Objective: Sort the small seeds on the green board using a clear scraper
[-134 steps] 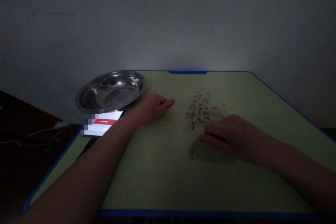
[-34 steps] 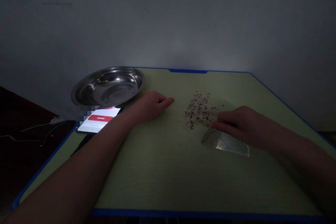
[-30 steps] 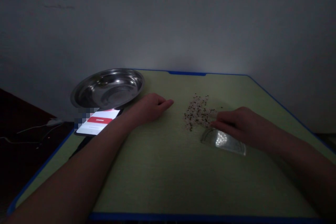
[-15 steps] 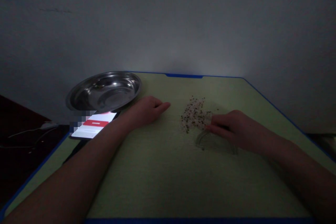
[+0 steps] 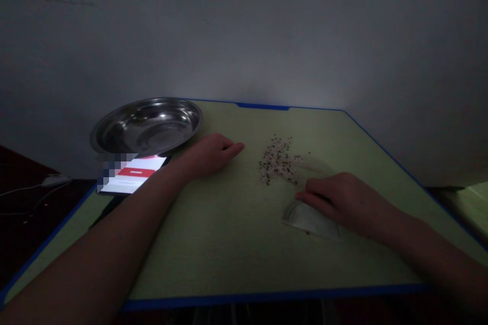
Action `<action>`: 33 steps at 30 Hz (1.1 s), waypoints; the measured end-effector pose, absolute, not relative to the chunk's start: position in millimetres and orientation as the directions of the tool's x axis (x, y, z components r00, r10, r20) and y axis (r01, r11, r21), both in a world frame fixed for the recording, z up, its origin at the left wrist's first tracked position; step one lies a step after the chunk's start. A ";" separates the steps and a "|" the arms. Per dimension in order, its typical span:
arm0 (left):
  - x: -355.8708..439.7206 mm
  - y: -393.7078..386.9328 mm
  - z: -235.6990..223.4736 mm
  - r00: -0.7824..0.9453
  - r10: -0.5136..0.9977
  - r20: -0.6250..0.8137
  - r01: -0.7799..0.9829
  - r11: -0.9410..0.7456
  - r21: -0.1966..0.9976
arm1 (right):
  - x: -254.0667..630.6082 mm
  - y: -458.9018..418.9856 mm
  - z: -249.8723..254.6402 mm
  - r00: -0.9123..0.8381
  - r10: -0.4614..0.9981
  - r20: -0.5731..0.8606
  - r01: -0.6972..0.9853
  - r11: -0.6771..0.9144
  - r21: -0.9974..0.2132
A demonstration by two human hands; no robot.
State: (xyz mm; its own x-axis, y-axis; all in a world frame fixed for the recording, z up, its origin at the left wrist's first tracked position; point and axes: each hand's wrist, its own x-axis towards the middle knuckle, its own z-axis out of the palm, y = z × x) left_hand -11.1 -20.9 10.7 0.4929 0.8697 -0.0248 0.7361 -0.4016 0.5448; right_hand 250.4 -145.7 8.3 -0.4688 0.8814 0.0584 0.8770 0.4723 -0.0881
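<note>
Phone [image 5: 133, 175] and bowl [image 5: 152, 127] sit aside, apparently giving room. The left hand [image 5: 210, 153] rests curled shut, nothing visible in it. Grains [image 5: 278, 163] lie to its right; nearer, a protractor [image 5: 310, 222] is pinched along its curve by the right hand [image 5: 339, 197], likely freeing its straight edge.

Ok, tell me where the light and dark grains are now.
In the head view, the grains lie on the table, right of the picture's centre, between the left hand and the right hand.
</note>
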 end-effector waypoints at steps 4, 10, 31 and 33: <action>-11.2 -21.7 10.3 0.497 0.868 -0.007 0.722 -0.409 0.558 | 235.0 -169.7 6.4 -0.476 0.877 0.063 0.868 0.480 -0.125; -11.5 -23.2 11.0 0.483 0.875 0.001 0.718 -0.397 0.572 | 217.9 -191.5 11.8 -0.539 0.840 0.058 0.819 0.539 -0.197; -13.9 -19.7 9.1 0.498 0.867 -0.029 0.735 -0.404 0.545 | 282.9 -130.8 9.1 -0.197 0.950 0.242 0.973 0.219 -0.068; -13.5 -19.6 9.6 0.490 0.871 -0.043 0.751 -0.396 0.529 | 284.3 -125.1 7.8 -0.201 0.947 0.250 0.973 0.222 -0.062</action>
